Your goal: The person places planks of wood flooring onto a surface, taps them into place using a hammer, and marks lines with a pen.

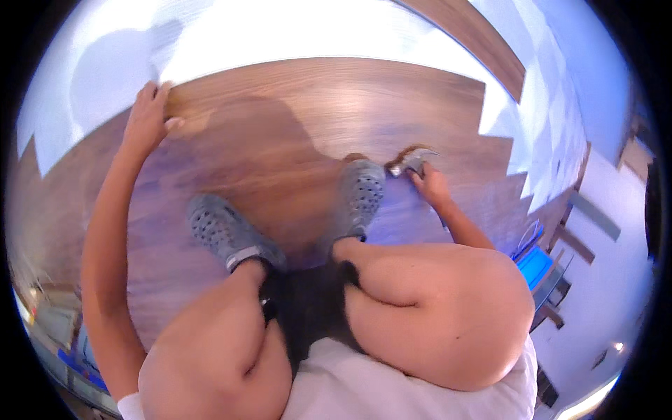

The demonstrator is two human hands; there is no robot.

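Observation:
My left hand [145, 117] rests at the far left edge of the laid wood-look floor planks [294, 105]. Its thumb and fingers are spread apart, and they touch the board's edge where it meets the white underlay [280, 35]. Whether a separate small piece of wood lies between them I cannot tell. On the right, my right hand [431, 185] is closed on a claw hammer [416, 158], close to its metal head. The hammer is low over the planks, just right of my right shoe [362, 192]; most of its handle is hidden. Slight blur softens both hands.
My grey clogs stand on the planks, the left shoe [224, 227] nearer me. The laid planks end in a stepped edge at the right. A loose plank [476, 35] lies on the underlay at the far right. A blue-lit object [533, 266] and several wood pieces lie right of my knee.

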